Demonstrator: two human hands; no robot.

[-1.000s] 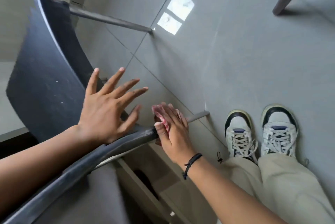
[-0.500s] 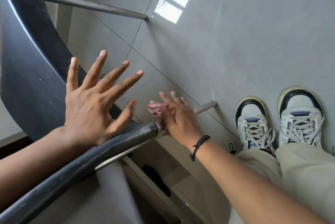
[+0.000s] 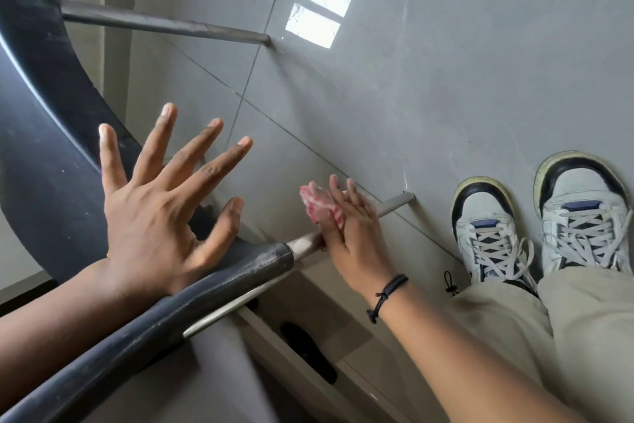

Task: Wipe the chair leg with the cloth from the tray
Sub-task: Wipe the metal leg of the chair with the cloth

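I see my right hand wrapped around the near chair leg, a pale metal rod that runs from the dark chair seat down to the grey tiled floor. The red-and-white cloth is pressed between my palm and the leg, bunched out past my fingers on the seat side. So this hand is closed on the cloth and the rod together, about midway along the bare metal. A black cord bracelet sits on that wrist.

My left hand is spread flat, all 5 digits splayed and gripping nothing, its heel resting at the seat's front edge. A 2nd leg reaches the floor farther off. My 2 sneakers stand just beside the near leg's foot.
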